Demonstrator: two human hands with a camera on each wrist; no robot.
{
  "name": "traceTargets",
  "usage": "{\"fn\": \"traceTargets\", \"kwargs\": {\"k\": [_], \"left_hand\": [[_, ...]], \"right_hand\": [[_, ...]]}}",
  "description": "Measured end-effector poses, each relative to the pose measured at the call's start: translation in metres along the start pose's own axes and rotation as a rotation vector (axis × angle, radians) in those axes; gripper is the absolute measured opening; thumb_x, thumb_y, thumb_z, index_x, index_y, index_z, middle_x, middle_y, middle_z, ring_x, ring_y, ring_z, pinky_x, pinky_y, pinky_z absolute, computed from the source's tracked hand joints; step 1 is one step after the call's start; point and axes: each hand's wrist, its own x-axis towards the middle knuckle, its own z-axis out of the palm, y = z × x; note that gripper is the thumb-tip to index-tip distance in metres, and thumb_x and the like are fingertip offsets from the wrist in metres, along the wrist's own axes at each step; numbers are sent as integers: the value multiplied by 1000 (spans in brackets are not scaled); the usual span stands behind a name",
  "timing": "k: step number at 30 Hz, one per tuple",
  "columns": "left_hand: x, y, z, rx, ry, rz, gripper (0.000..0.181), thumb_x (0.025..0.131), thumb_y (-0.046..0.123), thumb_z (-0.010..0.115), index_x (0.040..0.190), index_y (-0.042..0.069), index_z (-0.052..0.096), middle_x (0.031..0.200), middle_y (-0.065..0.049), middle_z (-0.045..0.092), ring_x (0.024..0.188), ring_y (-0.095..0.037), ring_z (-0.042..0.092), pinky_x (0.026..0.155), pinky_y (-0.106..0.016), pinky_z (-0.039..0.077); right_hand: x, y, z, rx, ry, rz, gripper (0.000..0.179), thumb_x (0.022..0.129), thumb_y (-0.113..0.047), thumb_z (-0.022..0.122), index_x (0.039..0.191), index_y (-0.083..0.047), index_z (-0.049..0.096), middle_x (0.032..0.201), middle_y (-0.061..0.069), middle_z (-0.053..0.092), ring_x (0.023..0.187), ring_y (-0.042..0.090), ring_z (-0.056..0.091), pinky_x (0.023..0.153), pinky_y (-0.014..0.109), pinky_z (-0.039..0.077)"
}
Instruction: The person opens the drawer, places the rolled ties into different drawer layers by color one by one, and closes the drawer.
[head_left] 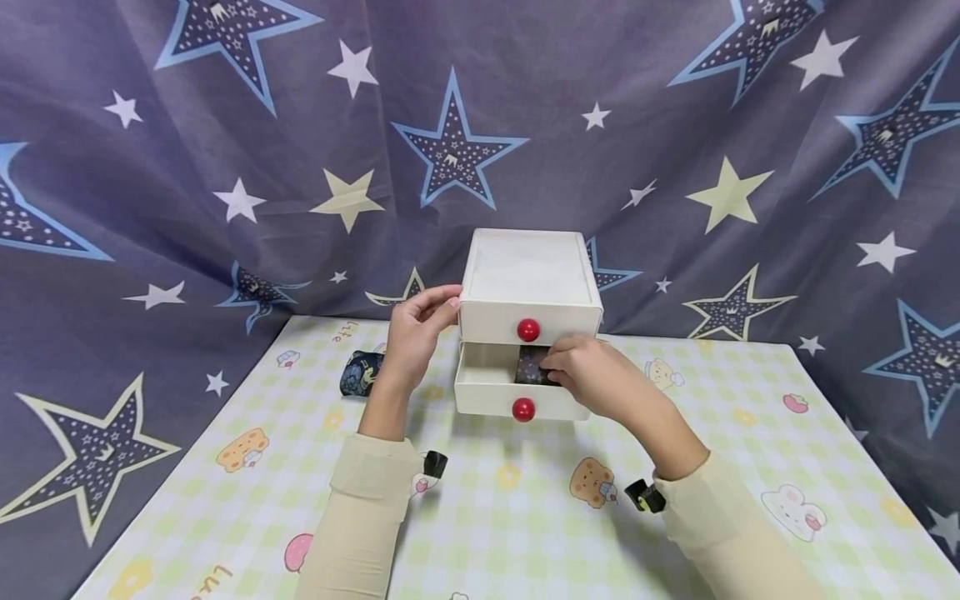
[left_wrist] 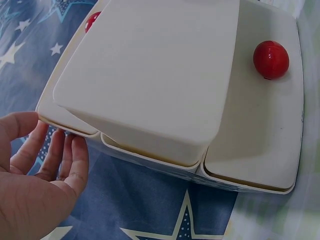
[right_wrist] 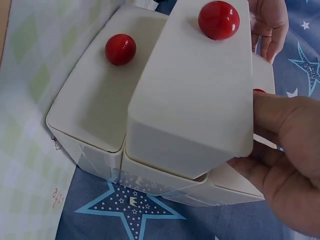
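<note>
A white drawer unit [head_left: 531,265] with red knobs stands on the table, its middle drawer [head_left: 487,400] pulled out. Inside that drawer, toward its right side, lies a dark patterned item [head_left: 531,367]; its kind is unclear. My right hand [head_left: 596,375] reaches over the drawer's right side and pinches the dark item with thumb and fingertips. In the right wrist view, the drawer wall hides the held item and part of the fingers. At the unit's upper left edge, my left hand [head_left: 414,333] rests its fingertips, the fingers loosely extended in the left wrist view.
Left of the unit, partly behind my left wrist, a dark blue bundle [head_left: 360,372] with a yellowish pattern lies on the checked tablecloth [head_left: 480,517]. Close behind the unit hangs a star-printed curtain [head_left: 525,108]. Small black devices [head_left: 647,497] sit at both wrists.
</note>
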Motion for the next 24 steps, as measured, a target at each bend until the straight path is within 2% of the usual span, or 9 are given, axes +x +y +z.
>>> {"fn": "traceTargets", "kwargs": {"k": [5,14,17,24], "left_hand": [[-1,1,0,2,-3,-10,31,98,8,69,126,-5,68,103,-3,71,90,-15,67,97,-47,54],[0,2,-1,-5,2,-8,31,98,8,69,125,-7,68,103,-3,70,90,-15,66,91,-37,57],[0,2,-2,-7,1,-8,31,98,8,69,125,-6,68,103,-4,70,90,-15,66,92,-41,56],[0,1,-1,-14,-2,-5,30,98,7,69,125,-6,68,103,-3,70,89,-15,66,90,-36,56]], "right_hand": [[4,3,0,-16,-20,16,12,88,-3,80,100,-3,80,95,6,71,90,23,69,79,35,59],[11,3,0,-47,-25,26,13,89,-1,77,100,-6,80,94,5,73,91,23,70,80,37,59],[13,2,2,-65,-13,22,13,90,0,76,100,-7,81,94,5,73,90,23,70,79,37,60],[13,-1,5,-141,49,-12,13,87,3,77,94,-7,80,88,5,70,84,23,67,75,35,59]]}}
